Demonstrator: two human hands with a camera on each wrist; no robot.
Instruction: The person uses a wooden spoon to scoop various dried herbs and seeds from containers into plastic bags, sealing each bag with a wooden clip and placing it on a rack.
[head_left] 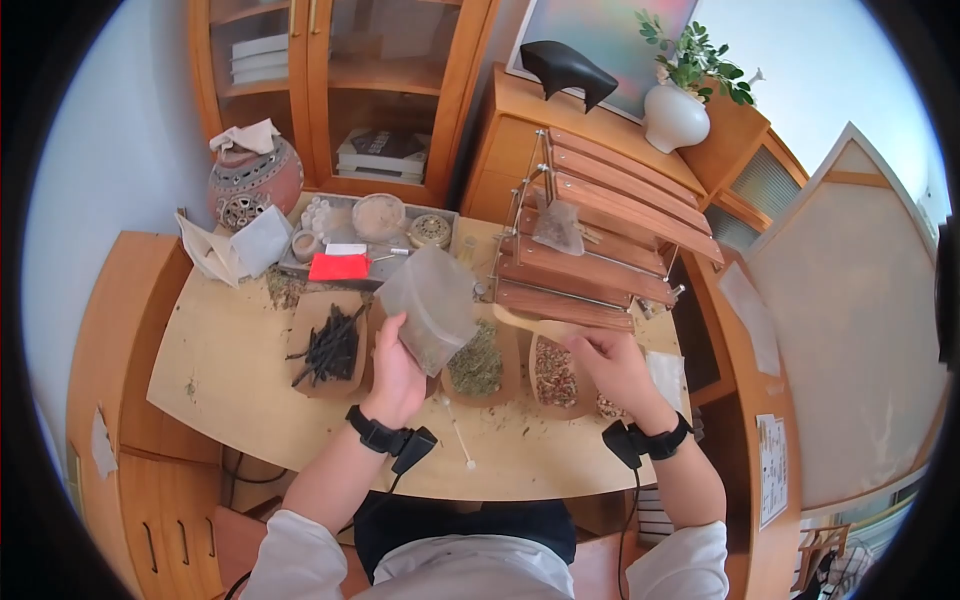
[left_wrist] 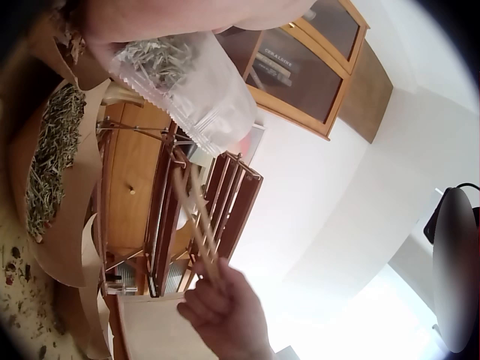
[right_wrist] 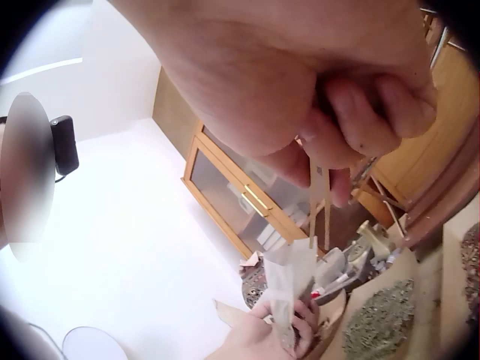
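Observation:
My left hand (head_left: 399, 378) grips a frosted clear bag (head_left: 428, 298), tilted over the paper trays. Dried green herb (left_wrist: 159, 61) lies inside the bag in the left wrist view. My right hand (head_left: 618, 372) pinches a pair of slim wooden tongs (left_wrist: 196, 214), whose two prongs stand a little apart and point toward the bag with nothing between them. Below the bag is a brown paper tray of chopped green herb (head_left: 478, 362). Under the right hand is another tray, with reddish dried buds (head_left: 556, 374). A tray of black dried sticks (head_left: 332, 345) lies left of the left hand.
A wooden slatted rack (head_left: 600, 225) stands at the back right, with a small clear bag (head_left: 558, 228) on it. At the back sits a grey tray (head_left: 290, 268) with jars and a red packet (head_left: 338, 266). A thin white-tipped stick (head_left: 458, 435) lies near the table's front edge.

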